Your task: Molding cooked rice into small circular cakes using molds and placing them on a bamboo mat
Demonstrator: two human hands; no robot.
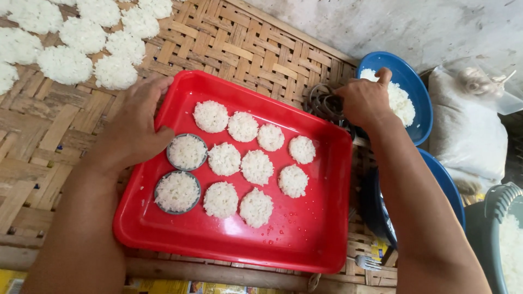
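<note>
Ring mould (187, 152) touches left fingers (163, 136) (thumb side).

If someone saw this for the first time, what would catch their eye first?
The bright red tray in the middle, holding white rice discs, two of them in ring moulds beside the left hand. At upper right, the right hand reaches by a blue bowl of rice, all on a woven bamboo mat.
</note>
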